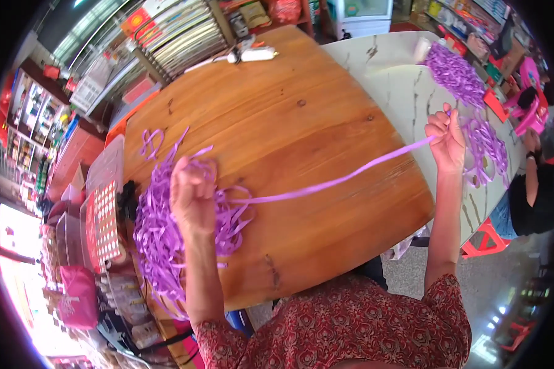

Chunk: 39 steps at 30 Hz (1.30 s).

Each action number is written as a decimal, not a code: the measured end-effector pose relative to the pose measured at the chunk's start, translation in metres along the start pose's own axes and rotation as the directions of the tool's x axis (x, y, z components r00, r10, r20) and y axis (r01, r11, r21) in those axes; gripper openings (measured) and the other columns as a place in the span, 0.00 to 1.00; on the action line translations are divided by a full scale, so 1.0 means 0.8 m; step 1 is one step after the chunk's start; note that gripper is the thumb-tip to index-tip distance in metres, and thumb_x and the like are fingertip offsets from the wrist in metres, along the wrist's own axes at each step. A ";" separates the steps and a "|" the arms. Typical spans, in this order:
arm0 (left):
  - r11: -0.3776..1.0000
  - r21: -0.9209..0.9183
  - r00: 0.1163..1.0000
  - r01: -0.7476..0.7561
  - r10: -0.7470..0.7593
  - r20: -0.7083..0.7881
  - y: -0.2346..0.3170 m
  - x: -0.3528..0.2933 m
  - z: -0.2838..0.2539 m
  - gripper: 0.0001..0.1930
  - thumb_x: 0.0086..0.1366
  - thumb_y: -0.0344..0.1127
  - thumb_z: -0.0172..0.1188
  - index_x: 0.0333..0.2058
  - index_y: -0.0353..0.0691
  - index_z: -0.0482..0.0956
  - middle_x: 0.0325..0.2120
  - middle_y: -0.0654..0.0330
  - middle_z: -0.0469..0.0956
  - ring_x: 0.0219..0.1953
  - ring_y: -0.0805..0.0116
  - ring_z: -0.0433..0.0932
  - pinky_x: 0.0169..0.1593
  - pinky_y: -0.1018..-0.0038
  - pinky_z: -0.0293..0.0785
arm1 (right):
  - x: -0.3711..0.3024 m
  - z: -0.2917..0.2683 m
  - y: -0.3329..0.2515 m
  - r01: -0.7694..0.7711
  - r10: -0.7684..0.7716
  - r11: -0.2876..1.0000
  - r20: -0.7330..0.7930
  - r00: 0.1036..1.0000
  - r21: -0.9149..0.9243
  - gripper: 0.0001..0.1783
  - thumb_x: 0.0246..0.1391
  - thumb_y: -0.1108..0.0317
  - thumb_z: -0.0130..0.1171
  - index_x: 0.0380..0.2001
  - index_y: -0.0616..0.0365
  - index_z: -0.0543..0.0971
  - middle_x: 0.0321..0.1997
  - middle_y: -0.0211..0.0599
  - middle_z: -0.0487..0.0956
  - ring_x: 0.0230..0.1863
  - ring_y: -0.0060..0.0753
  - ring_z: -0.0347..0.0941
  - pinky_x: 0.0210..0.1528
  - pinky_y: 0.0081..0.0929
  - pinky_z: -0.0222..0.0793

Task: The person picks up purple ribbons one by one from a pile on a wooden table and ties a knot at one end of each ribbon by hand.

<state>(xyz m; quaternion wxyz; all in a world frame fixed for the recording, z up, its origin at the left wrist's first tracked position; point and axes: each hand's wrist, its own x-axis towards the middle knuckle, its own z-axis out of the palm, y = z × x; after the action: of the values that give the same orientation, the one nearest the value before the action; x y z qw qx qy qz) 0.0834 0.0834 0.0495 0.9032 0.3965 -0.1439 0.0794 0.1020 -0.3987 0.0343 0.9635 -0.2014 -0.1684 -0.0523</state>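
Observation:
A long purple ribbon runs taut across the brown wooden table, from a loose heap of purple ribbon on the left to my right hand. Fingers closed, my right hand grips its end above the white marbled table; a bit of purple shows at the fingertips. Over the left heap is my left hand, its fingers curled in and slightly blurred. What it holds, if anything, is hidden. Just beyond my right hand, loops of purple ribbon hang over the white tabletop.
A dense pile of purple strands lies on the white marbled table. At the wooden table's far edge is a white power strip. Clear plastic bins stand left. Another person is at the right, near a red stool.

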 end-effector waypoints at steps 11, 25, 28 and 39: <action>0.929 0.341 0.975 0.143 -0.191 0.111 -0.050 -0.026 0.084 0.19 0.62 0.28 0.57 0.53 0.36 0.68 0.27 0.61 0.77 0.26 0.80 0.67 0.32 0.82 0.62 | -0.019 0.126 0.158 0.030 0.178 0.470 0.128 0.976 -0.882 0.09 0.50 0.80 0.60 0.37 0.62 0.79 0.28 0.28 0.74 0.29 0.15 0.67 0.28 0.12 0.60; 0.901 0.382 0.927 0.207 -0.305 0.218 -0.060 -0.039 0.079 0.14 0.60 0.22 0.58 0.45 0.35 0.72 0.30 0.58 0.79 0.36 0.72 0.79 0.41 0.76 0.77 | -0.022 0.145 0.193 0.216 0.365 0.345 0.342 0.866 -0.914 0.17 0.46 0.78 0.63 0.43 0.58 0.80 0.32 0.31 0.75 0.33 0.21 0.72 0.32 0.16 0.69; 0.902 0.369 0.930 0.224 -0.311 0.195 -0.066 -0.040 0.079 0.10 0.59 0.25 0.60 0.41 0.34 0.77 0.30 0.58 0.80 0.36 0.72 0.79 0.41 0.77 0.77 | -0.025 0.137 0.203 0.223 0.337 0.446 0.394 0.855 -0.867 0.20 0.43 0.77 0.66 0.43 0.58 0.80 0.32 0.31 0.75 0.32 0.20 0.72 0.30 0.16 0.69; 0.926 0.346 0.938 0.153 -0.246 0.243 -0.091 -0.043 0.085 0.06 0.59 0.28 0.61 0.36 0.35 0.81 0.29 0.61 0.77 0.32 0.76 0.73 0.37 0.81 0.70 | -0.029 0.127 0.201 0.524 0.236 0.250 0.576 0.782 -0.814 0.21 0.36 0.72 0.71 0.39 0.57 0.82 0.30 0.32 0.75 0.27 0.24 0.71 0.25 0.20 0.65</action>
<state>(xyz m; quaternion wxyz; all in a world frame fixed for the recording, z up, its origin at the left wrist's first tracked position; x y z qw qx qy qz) 0.0558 -0.0170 0.0319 0.7998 0.5585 -0.2146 -0.0487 0.0769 -0.2096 0.0540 0.5191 -0.7279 -0.4136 -0.1721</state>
